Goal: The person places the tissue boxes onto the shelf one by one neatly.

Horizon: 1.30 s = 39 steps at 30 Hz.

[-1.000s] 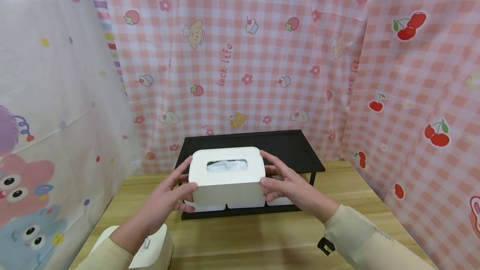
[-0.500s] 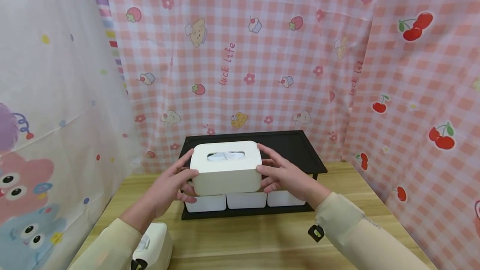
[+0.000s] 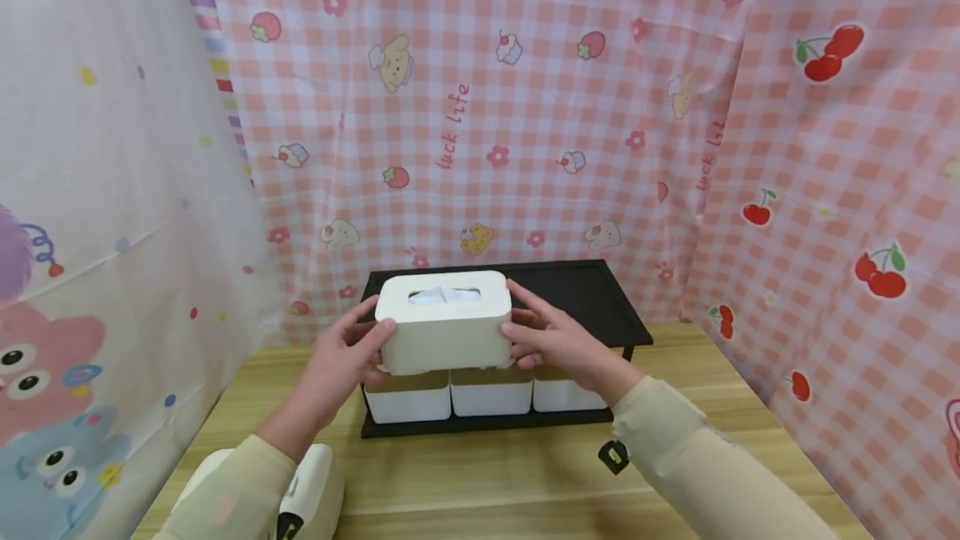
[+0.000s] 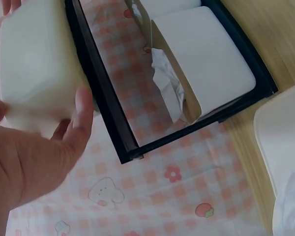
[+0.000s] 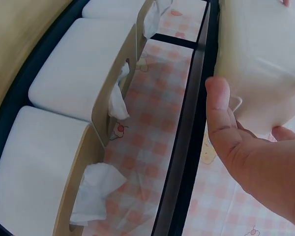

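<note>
Between both hands, a white tissue box (image 3: 446, 332) with an oval slot in its lid is held level at the front left of the upper shelf of a black rack (image 3: 577, 290). My left hand (image 3: 341, 365) grips its left end, thumb on the front face. The right end is gripped by my right hand (image 3: 558, 344), thumb likewise at the front. In both wrist views the box is beside the rack's dark upper edge. Whether it touches the shelf, I cannot tell. Below stand white boxes with wooden tops and tissues poking out, one of them a tissue box (image 5: 78, 69).
Another white tissue box (image 3: 318, 490) stands on the wooden table (image 3: 465, 490) at the front left, partly behind the left sleeve. A pink checked curtain (image 3: 525, 107) hangs behind the rack, with a white patterned curtain (image 3: 135, 190) at the left.
Both hands have raised the tissue box and carried it slightly left and toward the rack's top. More of the boxes on the lower level now shows beneath it.
</note>
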Tool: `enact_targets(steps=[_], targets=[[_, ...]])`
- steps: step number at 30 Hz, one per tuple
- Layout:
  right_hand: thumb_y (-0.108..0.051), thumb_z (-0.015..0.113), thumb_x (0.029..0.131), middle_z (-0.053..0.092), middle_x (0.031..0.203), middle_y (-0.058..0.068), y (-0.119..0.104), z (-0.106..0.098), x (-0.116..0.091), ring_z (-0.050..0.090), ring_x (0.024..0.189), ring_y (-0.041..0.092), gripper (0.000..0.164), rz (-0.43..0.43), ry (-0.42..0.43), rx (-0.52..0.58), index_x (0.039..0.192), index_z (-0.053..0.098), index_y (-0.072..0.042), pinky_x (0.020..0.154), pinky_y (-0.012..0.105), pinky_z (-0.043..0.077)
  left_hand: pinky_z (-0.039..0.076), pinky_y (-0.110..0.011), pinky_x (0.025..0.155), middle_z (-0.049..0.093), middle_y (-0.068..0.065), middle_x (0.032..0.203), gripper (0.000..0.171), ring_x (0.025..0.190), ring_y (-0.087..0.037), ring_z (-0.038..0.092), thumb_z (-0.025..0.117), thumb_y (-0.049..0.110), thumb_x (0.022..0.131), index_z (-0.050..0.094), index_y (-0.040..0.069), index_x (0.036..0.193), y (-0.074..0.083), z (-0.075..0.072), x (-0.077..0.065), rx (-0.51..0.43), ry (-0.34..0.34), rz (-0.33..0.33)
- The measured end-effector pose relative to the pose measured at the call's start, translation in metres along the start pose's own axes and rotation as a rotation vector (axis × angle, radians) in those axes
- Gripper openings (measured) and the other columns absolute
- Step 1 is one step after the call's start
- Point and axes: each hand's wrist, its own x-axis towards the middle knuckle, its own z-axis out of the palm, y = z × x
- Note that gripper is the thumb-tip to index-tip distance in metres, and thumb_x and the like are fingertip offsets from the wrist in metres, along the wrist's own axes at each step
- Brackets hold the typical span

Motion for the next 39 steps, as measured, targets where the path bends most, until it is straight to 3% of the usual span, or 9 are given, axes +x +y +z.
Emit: enact_targets(steps=[2, 6, 9, 13, 17, 24, 28, 32, 39], targets=[[-0.033, 0.063, 0.11, 0.03, 0.176, 0.013, 0.001, 0.002, 0.002, 0.065, 0.115, 0.028, 0.079, -0.014, 0.003, -0.01, 0.171, 0.014, -0.044, 0.094, 0.038, 0.058, 0.063, -0.029, 0.075, 0.057, -0.022, 0.15, 0.072, 0.097, -0.019, 0.069, 0.065, 0.05, 0.106, 0.04, 0.021, 0.166, 0.0, 0.002, 0.002, 0.011, 0.066, 0.012], [-0.033, 0.064, 0.109, 0.027, 0.178, 0.01, 0.002, 0.006, 0.003, 0.057, 0.139, 0.034, 0.081, -0.033, 0.004, -0.05, 0.172, 0.012, -0.043, 0.097, 0.039, 0.055, 0.061, -0.024, 0.07, 0.062, -0.02, 0.141, 0.067, 0.088, -0.014, 0.07, 0.068, 0.048, 0.104, 0.051, 0.015, 0.159, 0.002, 0.004, 0.005, -0.003, 0.17, 0.017], [-0.034, 0.064, 0.109, 0.028, 0.178, 0.009, 0.001, 0.008, 0.002, 0.043, 0.155, 0.035, 0.079, -0.043, 0.02, -0.079, 0.172, 0.016, -0.038, 0.107, 0.046, 0.053, 0.059, -0.023, 0.069, 0.063, -0.019, 0.139, 0.062, 0.085, -0.012, 0.069, 0.069, 0.046, 0.104, 0.056, 0.013, 0.155, 0.004, 0.006, 0.005, 0.001, 0.216, 0.007], [-0.033, 0.064, 0.109, 0.033, 0.176, 0.01, -0.002, 0.01, 0.003, 0.035, 0.161, 0.036, 0.074, -0.054, 0.054, -0.085, 0.171, 0.025, -0.025, 0.123, 0.06, 0.042, 0.061, -0.025, 0.074, 0.064, -0.017, 0.14, 0.061, 0.089, -0.013, 0.071, 0.067, 0.05, 0.104, 0.058, 0.015, 0.153, 0.005, 0.005, 0.004, 0.028, 0.239, 0.011], [-0.032, 0.063, 0.11, 0.033, 0.176, 0.012, -0.002, 0.011, 0.004, 0.04, 0.158, 0.038, 0.071, -0.056, 0.071, -0.09, 0.17, 0.028, -0.019, 0.126, 0.061, 0.037, 0.061, -0.025, 0.078, 0.064, -0.016, 0.144, 0.067, 0.101, -0.021, 0.074, 0.064, 0.059, 0.103, 0.056, 0.018, 0.156, 0.003, 0.004, 0.003, 0.052, 0.222, 0.043], [-0.028, 0.062, 0.11, 0.039, 0.169, 0.017, 0.0, 0.013, 0.008, 0.046, 0.151, 0.038, 0.069, -0.072, 0.077, -0.066, 0.17, 0.03, -0.02, 0.118, 0.055, 0.049, 0.059, -0.023, 0.079, 0.058, -0.015, 0.154, 0.073, 0.118, -0.035, 0.07, 0.058, 0.064, 0.104, 0.048, 0.021, 0.162, 0.001, 0.002, 0.001, 0.064, 0.179, 0.073], [-0.028, 0.062, 0.11, 0.039, 0.169, 0.016, 0.0, 0.015, 0.009, 0.046, 0.15, 0.038, 0.069, -0.067, 0.071, -0.043, 0.17, 0.029, -0.021, 0.119, 0.056, 0.048, 0.061, -0.034, 0.095, 0.05, -0.016, 0.161, 0.074, 0.131, -0.038, 0.064, 0.051, 0.064, 0.107, 0.041, 0.02, 0.166, 0.002, -0.001, 0.001, 0.056, 0.145, 0.059], [-0.028, 0.063, 0.109, 0.036, 0.172, 0.013, -0.001, 0.02, 0.01, 0.048, 0.148, 0.037, 0.07, -0.058, 0.071, -0.038, 0.171, 0.029, -0.023, 0.117, 0.054, 0.05, 0.051, -0.051, 0.114, 0.041, -0.016, 0.169, 0.077, 0.143, -0.04, 0.056, 0.039, 0.066, 0.109, 0.033, 0.019, 0.17, 0.001, -0.005, 0.004, 0.014, 0.106, 0.039], [-0.029, 0.062, 0.11, 0.03, 0.176, 0.008, 0.0, 0.03, 0.015, 0.048, 0.147, 0.036, 0.07, -0.053, 0.069, -0.03, 0.171, 0.027, -0.024, 0.119, 0.06, 0.046, 0.038, -0.064, 0.123, 0.025, -0.02, 0.177, 0.09, 0.154, -0.052, 0.04, 0.001, 0.07, 0.104, 0.024, 0.016, 0.172, 0.003, -0.01, 0.007, -0.008, 0.055, 0.042]])
